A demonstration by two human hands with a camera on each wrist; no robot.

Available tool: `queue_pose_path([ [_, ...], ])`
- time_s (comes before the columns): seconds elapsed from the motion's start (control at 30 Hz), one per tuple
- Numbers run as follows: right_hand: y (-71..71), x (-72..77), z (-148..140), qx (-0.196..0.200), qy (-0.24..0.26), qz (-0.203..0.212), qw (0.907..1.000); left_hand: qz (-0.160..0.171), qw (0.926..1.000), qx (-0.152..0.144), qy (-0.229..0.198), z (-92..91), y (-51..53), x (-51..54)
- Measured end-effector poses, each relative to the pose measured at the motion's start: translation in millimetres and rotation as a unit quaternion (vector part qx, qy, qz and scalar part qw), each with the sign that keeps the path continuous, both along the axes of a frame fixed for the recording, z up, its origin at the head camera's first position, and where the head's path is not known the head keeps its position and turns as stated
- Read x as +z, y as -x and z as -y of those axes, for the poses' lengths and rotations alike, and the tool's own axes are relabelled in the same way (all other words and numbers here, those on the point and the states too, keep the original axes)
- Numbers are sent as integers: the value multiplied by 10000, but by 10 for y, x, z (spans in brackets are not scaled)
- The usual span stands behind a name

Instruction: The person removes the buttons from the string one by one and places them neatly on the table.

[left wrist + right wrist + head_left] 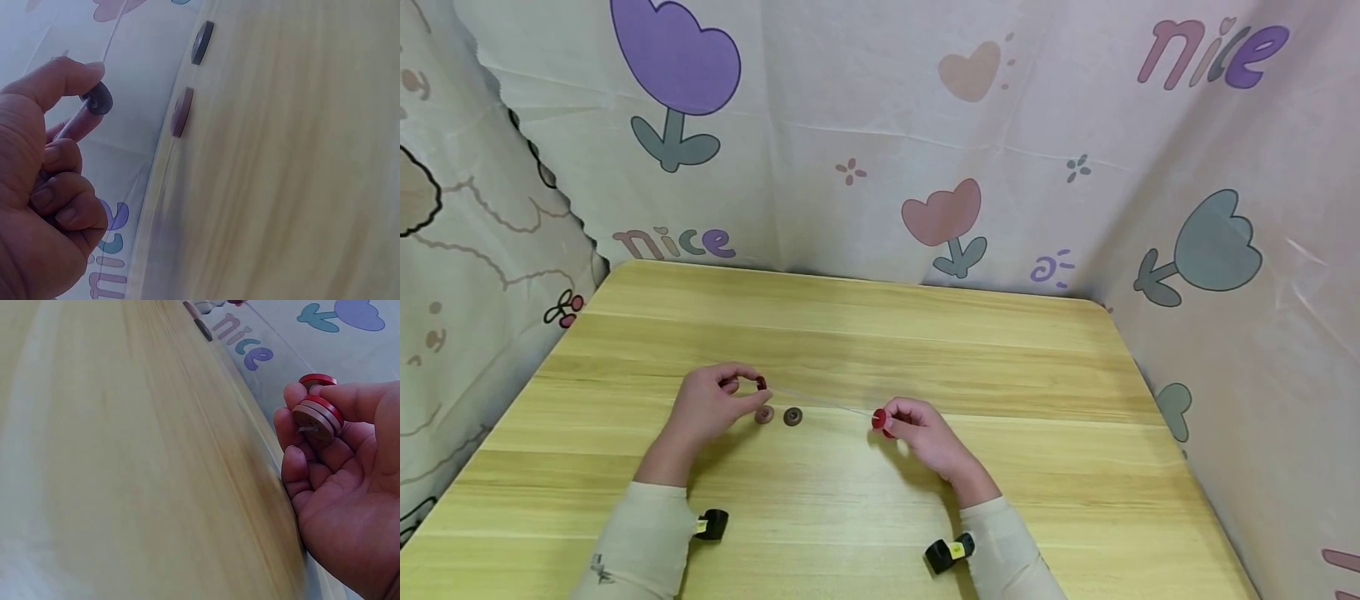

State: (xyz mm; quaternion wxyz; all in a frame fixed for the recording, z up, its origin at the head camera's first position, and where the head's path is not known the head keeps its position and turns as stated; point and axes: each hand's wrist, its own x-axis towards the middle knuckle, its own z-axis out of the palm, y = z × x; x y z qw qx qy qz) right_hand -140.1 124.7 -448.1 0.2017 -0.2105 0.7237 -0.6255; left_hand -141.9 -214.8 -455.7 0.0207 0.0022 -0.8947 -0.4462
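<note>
My left hand (711,404) pinches a dark button (100,99) between thumb and forefinger, its other fingers curled in. A thin pale string (823,403) runs from this button across to my right hand (931,437). The right thumb and fingers pinch the string among threaded buttons. In the right wrist view a stack of brown and red buttons (317,419) hangs below the fingertips, with another red button (317,379) just beyond them. Beneath the left fingertips lie a pinkish-brown button (763,415) and a dark brown button (793,416), both loose on the table.
The light wooden table (850,517) reaches back to a patterned cloth (820,108) hanging behind it and along both sides. Each sleeve carries a small black wrist camera (711,525) above the tabletop.
</note>
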Motion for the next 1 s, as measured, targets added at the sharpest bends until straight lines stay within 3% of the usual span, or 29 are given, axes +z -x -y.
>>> queue_pose_path([
  [0.43, -7, -11, -4, -23, 132, 27, 9999, 155, 9997, 200, 53, 159, -13, -3],
  [1.0, -7, -17, -5, 7, 138, -2, 9999, -26, 9991, 421, 99, 298, -48, 0],
])
